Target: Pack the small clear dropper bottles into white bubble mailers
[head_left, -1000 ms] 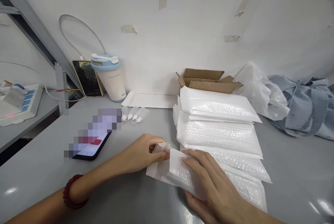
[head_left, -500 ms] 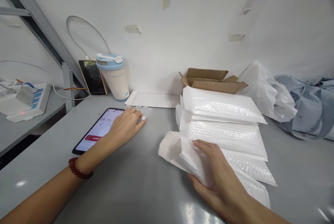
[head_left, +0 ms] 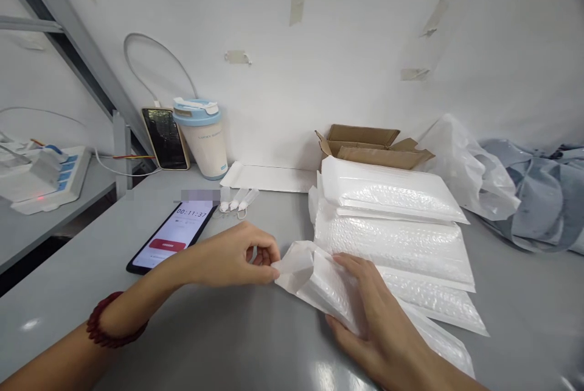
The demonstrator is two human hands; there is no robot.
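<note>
In the head view, my right hand (head_left: 374, 312) grips a white bubble mailer (head_left: 340, 284), fingers on top and thumb below. The mailer's mouth gapes toward the left, with its flap folded out. At the flap's left edge, my left hand (head_left: 241, 254) pinches the paper between thumb and fingertips. A dark red beaded bracelet is on the left wrist. Several more bubble mailers (head_left: 392, 245) lie in an overlapping pile behind and to the right of the held one. Small clear tubes (head_left: 239, 199) with white ends and thin loops rest on the table beyond my left hand.
A phone (head_left: 176, 230) showing a timer lies left of the tubes. Along the wall stand another phone (head_left: 165, 138), a lidded cup (head_left: 205, 145), a flat white strip (head_left: 274, 178), an opened cardboard box (head_left: 374, 148), a plastic bag (head_left: 474, 172) and a grey-blue bag (head_left: 538, 190).
My left hand has come away from the clear tubes, moving right and nearer, and now pinches the mailer's flap. The right hand keeps its hold on the mailer.
</note>
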